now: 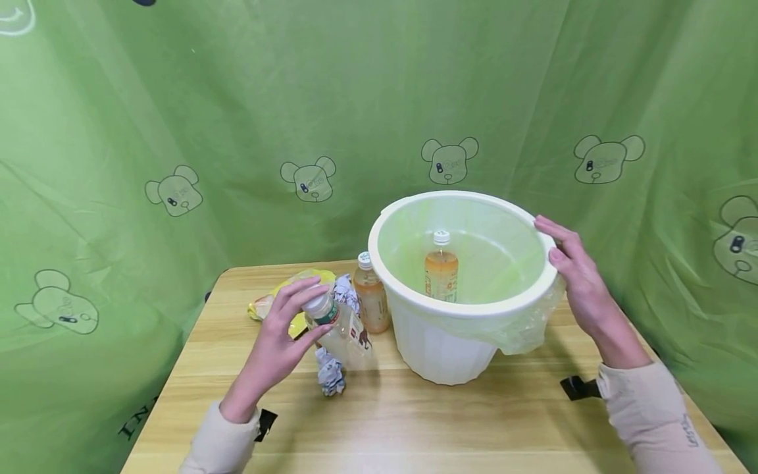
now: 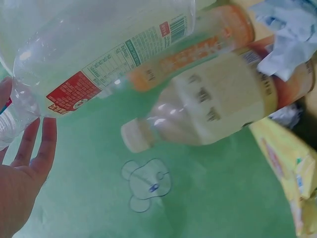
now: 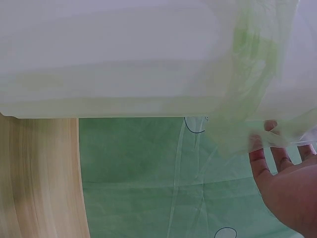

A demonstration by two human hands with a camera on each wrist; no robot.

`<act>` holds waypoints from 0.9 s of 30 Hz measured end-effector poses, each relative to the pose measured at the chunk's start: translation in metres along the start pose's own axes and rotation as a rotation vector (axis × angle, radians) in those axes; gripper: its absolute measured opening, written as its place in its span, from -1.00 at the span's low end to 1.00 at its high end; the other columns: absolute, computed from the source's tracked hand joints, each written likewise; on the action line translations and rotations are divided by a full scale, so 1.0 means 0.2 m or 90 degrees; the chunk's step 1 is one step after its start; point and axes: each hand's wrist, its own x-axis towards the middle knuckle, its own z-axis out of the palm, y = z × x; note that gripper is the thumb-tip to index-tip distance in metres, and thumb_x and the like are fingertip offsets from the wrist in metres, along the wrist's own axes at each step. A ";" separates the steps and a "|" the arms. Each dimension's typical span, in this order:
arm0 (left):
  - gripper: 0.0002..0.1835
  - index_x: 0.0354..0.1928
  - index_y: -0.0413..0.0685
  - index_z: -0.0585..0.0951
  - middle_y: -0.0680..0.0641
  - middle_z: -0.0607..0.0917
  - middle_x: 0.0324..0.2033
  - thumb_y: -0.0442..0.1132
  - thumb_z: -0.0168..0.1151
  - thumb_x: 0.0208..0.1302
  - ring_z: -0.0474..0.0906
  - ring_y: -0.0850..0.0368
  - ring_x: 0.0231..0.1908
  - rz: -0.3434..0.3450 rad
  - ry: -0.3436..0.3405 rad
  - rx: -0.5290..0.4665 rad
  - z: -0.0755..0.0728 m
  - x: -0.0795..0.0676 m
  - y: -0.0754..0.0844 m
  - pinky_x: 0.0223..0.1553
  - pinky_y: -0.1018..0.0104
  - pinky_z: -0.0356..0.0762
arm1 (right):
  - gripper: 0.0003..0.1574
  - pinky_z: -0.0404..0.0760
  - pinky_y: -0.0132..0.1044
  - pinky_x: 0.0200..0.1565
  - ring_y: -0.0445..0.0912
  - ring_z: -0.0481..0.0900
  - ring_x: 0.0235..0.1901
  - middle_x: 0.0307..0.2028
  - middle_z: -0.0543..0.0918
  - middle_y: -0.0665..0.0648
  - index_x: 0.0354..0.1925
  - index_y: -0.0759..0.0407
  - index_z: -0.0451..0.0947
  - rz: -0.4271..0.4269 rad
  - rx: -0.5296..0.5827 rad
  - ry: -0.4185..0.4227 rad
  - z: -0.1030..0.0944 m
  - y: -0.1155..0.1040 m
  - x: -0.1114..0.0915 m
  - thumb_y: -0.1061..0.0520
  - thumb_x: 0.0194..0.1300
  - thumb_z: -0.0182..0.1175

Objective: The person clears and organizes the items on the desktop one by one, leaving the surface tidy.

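Note:
My left hand (image 1: 278, 336) grips a clear plastic bottle (image 1: 349, 339) near its white cap, thumb on one side and fingers on the other. The bottle tilts, its base toward the bin; red and white label print (image 2: 74, 94) shows in the left wrist view. A white bin (image 1: 447, 345) stands on the table, lined with a thin greenish bag (image 1: 521, 332) folded over its rim. My right hand (image 1: 583, 289) rests against the bin's right rim, fingers fairly straight. An orange drink bottle (image 1: 441, 273) with a white cap is upright inside the bin.
Left of the bin stands another orange drink bottle (image 1: 371, 299). Crumpled paper (image 1: 330, 373) lies nearby, and more paper (image 1: 346, 291) lies behind. A yellow wrapper (image 1: 266, 307) is farther left. A cream-labelled bottle (image 2: 213, 101) appears in the left wrist view. Green cloth (image 1: 355, 99) surrounds the wooden table (image 1: 379, 434).

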 end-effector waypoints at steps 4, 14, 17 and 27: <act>-0.24 0.31 -0.04 0.55 -0.15 0.46 0.37 -0.56 0.54 0.02 0.52 0.10 0.22 0.026 0.019 0.007 -0.04 0.03 0.02 0.12 0.42 0.67 | -0.40 -0.11 -0.39 0.58 -0.13 0.07 0.54 0.57 0.23 0.00 0.53 0.16 0.28 0.000 0.006 0.001 0.00 0.00 0.00 0.18 0.62 -0.17; -0.25 0.28 -0.18 0.53 -0.27 0.46 0.36 -0.60 0.53 -0.02 0.46 0.11 0.31 0.058 0.067 0.018 -0.14 0.12 0.07 0.31 0.42 0.53 | -0.40 -0.07 -0.46 0.56 -0.13 0.07 0.54 0.56 0.24 -0.01 0.53 0.17 0.28 -0.004 0.018 0.002 0.00 0.00 0.00 0.19 0.61 -0.16; -0.24 0.28 -0.23 0.53 -0.28 0.44 0.35 -0.65 0.51 -0.05 0.45 0.16 0.29 0.059 0.084 0.002 -0.17 0.14 0.09 0.31 0.42 0.55 | -0.40 -0.05 -0.48 0.55 -0.13 0.07 0.54 0.55 0.25 -0.01 0.53 0.18 0.28 -0.005 0.026 0.004 0.00 0.00 0.00 0.19 0.61 -0.16; -0.25 0.26 -0.39 0.47 -0.24 0.39 0.37 -0.80 0.40 -0.07 0.49 0.13 0.28 0.060 0.141 -0.051 -0.24 0.21 0.11 0.29 0.30 0.61 | -0.41 -0.03 -0.49 0.54 -0.13 0.09 0.54 0.54 0.27 -0.01 0.52 0.20 0.29 -0.010 0.034 0.008 0.00 0.01 0.00 0.20 0.61 -0.15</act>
